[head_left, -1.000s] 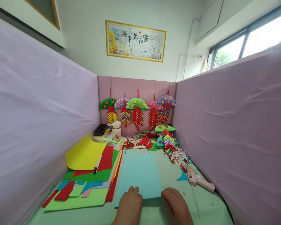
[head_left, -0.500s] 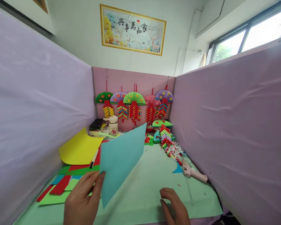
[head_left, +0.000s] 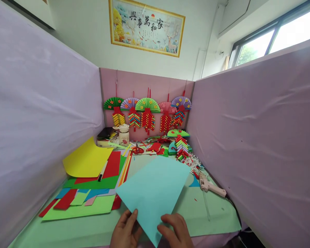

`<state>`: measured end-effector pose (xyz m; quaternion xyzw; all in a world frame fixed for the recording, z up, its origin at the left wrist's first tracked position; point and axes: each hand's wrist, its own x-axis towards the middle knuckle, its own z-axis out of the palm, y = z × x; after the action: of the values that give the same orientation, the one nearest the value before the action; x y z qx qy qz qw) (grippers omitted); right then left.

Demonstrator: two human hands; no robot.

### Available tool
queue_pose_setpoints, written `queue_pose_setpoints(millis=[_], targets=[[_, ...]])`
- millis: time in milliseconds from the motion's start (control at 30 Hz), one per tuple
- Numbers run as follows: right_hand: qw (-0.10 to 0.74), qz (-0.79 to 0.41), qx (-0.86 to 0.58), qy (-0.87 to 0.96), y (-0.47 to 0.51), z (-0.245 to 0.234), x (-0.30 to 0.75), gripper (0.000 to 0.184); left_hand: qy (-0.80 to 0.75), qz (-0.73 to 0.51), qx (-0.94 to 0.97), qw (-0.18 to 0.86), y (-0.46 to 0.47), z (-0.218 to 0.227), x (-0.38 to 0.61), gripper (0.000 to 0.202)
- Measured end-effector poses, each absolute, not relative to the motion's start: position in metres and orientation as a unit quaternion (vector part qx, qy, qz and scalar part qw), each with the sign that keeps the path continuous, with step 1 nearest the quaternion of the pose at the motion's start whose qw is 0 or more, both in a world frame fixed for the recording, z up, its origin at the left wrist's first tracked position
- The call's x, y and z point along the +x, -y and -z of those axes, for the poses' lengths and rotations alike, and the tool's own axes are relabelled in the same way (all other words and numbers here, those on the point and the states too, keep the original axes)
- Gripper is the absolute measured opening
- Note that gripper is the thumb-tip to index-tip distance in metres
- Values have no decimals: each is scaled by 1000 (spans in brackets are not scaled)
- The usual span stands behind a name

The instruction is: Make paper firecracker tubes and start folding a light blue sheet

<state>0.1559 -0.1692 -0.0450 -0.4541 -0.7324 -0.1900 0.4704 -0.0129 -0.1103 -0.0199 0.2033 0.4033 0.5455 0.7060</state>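
Observation:
A light-blue sheet of paper (head_left: 155, 187) is tilted over the near middle of the table, one corner pointing down toward me. My left hand (head_left: 126, 229) pinches its lower left edge between thumb and fingers. At the lower right edge is my right hand (head_left: 177, 229), its bent index finger and thumb apart, with the fingertips over the paper's edge. Whether those fingertips press on the paper I cannot tell. Left of the sheet lie a light-green sheet (head_left: 98, 210) and several smaller coloured paper pieces, among them a dark-red one (head_left: 66, 199).
A curled yellow sheet (head_left: 86, 160) leans by the left partition. Red scissors (head_left: 137, 149) and a lidded jar (head_left: 124, 136) stand toward the back. At right lie a glue gun (head_left: 211, 186) with its cord and a finished paper-fan ornament (head_left: 182, 148). Similar fans hang on the back panel.
The blue paper has swung from upright at left to a flatter tilt in the middle. My left hand moved right with it; my right hand came left to the paper's edge.

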Motion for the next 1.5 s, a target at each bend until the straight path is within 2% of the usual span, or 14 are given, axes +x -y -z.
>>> queue_pose_setpoints(millis=[100, 300, 400, 567, 700, 767, 833, 933, 1000, 1133, 1300, 1500], targets=[[485, 229, -431, 726, 165, 51, 162, 15, -406, -541, 223, 702, 117, 22, -14, 36], [440, 198, -430, 763, 174, 28, 175, 23, -397, -508, 193, 740, 132, 15, -12, 34], [445, 211, -447, 747, 177, 18, 174, 29, -393, -507, 174, 747, 136, 9, -6, 36], [457, 205, -435, 748, 177, 22, 167, 23, -390, -513, 185, 742, 144, 3, 5, 31], [474, 152, -457, 737, 177, 29, 175, 28, -399, -410, 327, 752, 150, 4, -4, 25], [482, 117, -469, 731, 177, 31, 184, 30, -411, -335, 507, 680, 150, 3, -14, 24], [492, 84, -475, 725, 177, 34, 193, 31, -401, -319, 700, 497, 144, 1, -25, 20], [508, 45, -481, 713, 176, 38, 204, 31, -350, -344, 852, 180, 125, 0, -34, 32], [513, 31, -488, 706, 175, 40, 209, 29, -319, -330, 886, 62, 109, 4, -36, 33], [489, 46, -499, 715, 173, 44, 217, 29, -296, -309, 904, -7, 91, 20, -35, 23], [425, 88, -525, 732, 170, 43, 222, 24, -319, -282, 905, -17, 93, 28, -37, 25], [378, 44, -563, 733, 166, 43, 224, 15, -372, -206, 905, -16, 96, 20, -42, 25]])
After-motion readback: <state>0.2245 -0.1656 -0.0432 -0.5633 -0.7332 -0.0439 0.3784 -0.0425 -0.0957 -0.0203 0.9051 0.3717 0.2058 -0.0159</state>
